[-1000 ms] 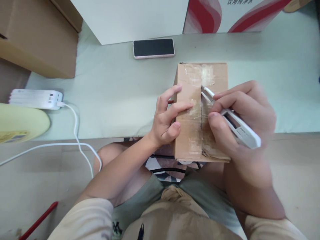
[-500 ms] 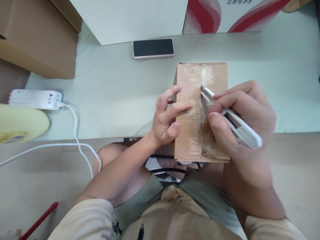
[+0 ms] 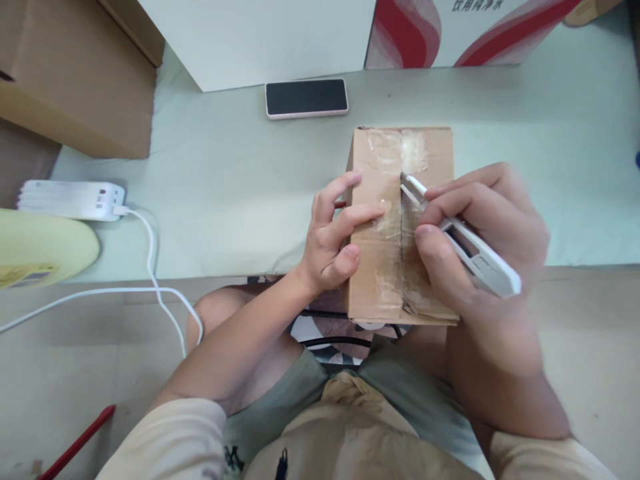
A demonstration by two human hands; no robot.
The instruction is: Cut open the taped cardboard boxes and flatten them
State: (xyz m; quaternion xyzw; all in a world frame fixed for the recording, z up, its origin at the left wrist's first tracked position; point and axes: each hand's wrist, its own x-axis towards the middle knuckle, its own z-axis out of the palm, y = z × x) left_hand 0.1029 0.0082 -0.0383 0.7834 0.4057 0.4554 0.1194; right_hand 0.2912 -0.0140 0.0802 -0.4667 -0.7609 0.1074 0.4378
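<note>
A brown cardboard box (image 3: 376, 280) sits at the front edge of the table, clear tape over the middle seam of its top face. My left hand (image 3: 333, 233) holds the box at its left side, two fingers spread onto the top and the thumb close to the edge; its other fingers are hidden. In my right hand (image 3: 480, 227) is a white utility knife (image 3: 483, 261), gripped between thumb and fingers. The knife's tip meets the seam in the upper half of the top face.
A phone (image 3: 307, 98) lies on the pale green table cover (image 3: 225, 167). Behind it stand large white cartons (image 3: 280, 40). To the left are a brown carton (image 3: 85, 80), a white power bank (image 3: 73, 199) with a cable (image 3: 150, 247), and a yellow-green bottle (image 3: 47, 243).
Almost nothing differs. My right hand and the knife appear a few pixels further left, with the box shifting similarly in view; the knife tip stays on the seam.
</note>
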